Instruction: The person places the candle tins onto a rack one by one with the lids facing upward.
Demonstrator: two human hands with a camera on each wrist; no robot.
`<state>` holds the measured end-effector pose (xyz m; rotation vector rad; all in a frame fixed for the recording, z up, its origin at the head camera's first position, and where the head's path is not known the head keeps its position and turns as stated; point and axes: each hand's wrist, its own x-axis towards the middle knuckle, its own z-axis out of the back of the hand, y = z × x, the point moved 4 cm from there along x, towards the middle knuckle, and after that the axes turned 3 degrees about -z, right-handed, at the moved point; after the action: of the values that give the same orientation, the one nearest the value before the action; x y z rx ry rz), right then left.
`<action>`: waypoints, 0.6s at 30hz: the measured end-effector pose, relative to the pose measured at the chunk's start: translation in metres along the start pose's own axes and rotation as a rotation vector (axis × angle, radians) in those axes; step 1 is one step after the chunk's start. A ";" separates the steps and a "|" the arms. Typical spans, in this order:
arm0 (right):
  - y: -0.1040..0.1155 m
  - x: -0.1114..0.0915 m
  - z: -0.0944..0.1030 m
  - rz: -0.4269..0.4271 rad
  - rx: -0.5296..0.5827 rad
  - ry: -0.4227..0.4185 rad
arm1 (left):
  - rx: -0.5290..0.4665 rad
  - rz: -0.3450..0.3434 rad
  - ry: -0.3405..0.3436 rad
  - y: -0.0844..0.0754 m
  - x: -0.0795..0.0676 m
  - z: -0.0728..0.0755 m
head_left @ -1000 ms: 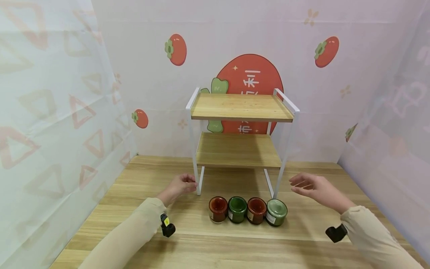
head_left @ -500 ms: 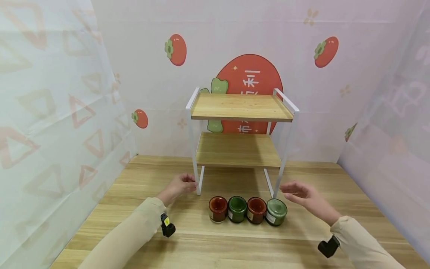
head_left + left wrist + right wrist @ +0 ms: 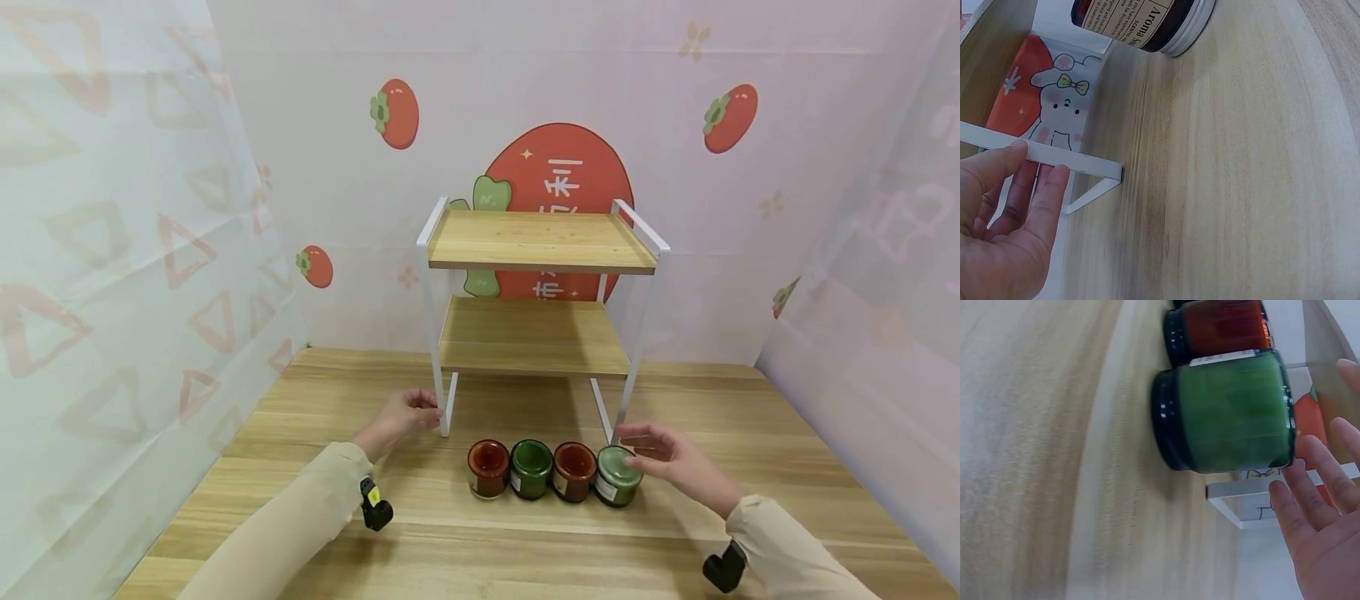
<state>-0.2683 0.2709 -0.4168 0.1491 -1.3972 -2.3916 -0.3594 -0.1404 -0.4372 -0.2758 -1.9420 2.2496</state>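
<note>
My left hand [image 3: 402, 413] pinches the left front leg [image 3: 1079, 161] of a white-framed wooden shelf rack [image 3: 536, 333], thumb on one side and fingers on the other in the left wrist view. In front of the rack stands a row of glass candle jars: brown-red [image 3: 488, 469], dark green [image 3: 531, 469], another brown-red [image 3: 574, 472] and light green [image 3: 618, 477]. My right hand [image 3: 675, 465] hovers at the light green jar's right side, fingers spread. Its fingertips lie close to that jar [image 3: 1235, 412] in the right wrist view; whether they touch, I cannot tell.
The rack has two wooden shelves and stands on a wooden table [image 3: 480, 550]. Printed cloth walls [image 3: 345, 167] close off the back and both sides. A small black camera sits on each wrist [image 3: 375, 510].
My right hand has moved left and toward me, from beyond the rack's right side to the light green jar. The left hand stays on the rack leg, and the jars stand where they were.
</note>
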 end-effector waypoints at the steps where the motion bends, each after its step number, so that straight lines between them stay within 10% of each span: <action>1: -0.002 0.000 -0.001 -0.009 0.006 0.007 | 0.001 0.001 -0.001 0.000 0.000 0.000; 18: -0.013 -0.003 -0.011 0.033 -0.006 0.052 | -0.010 -0.018 -0.002 0.000 0.001 0.002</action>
<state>-0.2657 0.2693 -0.4337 0.1833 -1.3580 -2.3481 -0.3608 -0.1417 -0.4374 -0.2556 -1.9497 2.2303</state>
